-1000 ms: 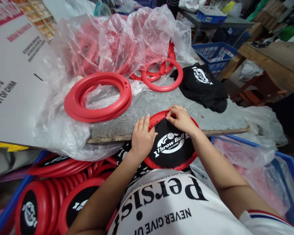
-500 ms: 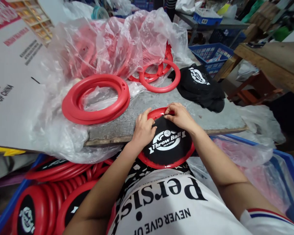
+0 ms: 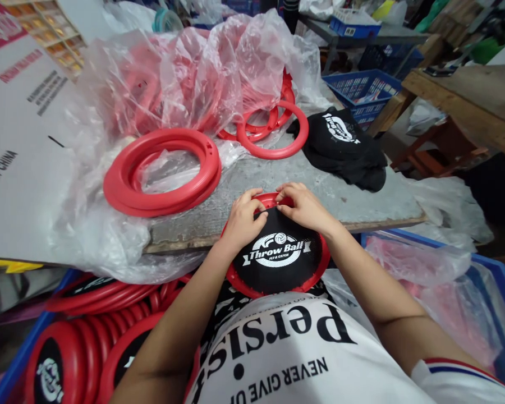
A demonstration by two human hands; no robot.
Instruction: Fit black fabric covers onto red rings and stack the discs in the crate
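A round black fabric panel [image 3: 273,272] printed "Throw Ball" lies inside a red plastic ring [image 3: 246,286], tilted between my lap and the table edge. At its upper left, my left hand [image 3: 244,220] grips the rim, with the thumb lying over the fabric. My right hand [image 3: 303,207] pinches the fabric's edge at the top of the ring, fingertips bent inward. A small gap of red rim shows between the two hands. Beyond the table edge lie stacked red rings [image 3: 160,196] and, on the right, a pile of black printed fabric pieces [image 3: 347,157].
Clear plastic bags with red rings [image 3: 185,78] cover the back of the table [image 3: 273,179]. Finished-looking red and black discs [image 3: 59,359] fill a blue crate at lower left. Another blue crate [image 3: 499,280] with plastic film stands at my right. A printed carton [image 3: 21,151] borders the left.
The ring and fabric have turned slightly and shifted a little left and down. My right hand has moved left along the rim, closer to my left hand.
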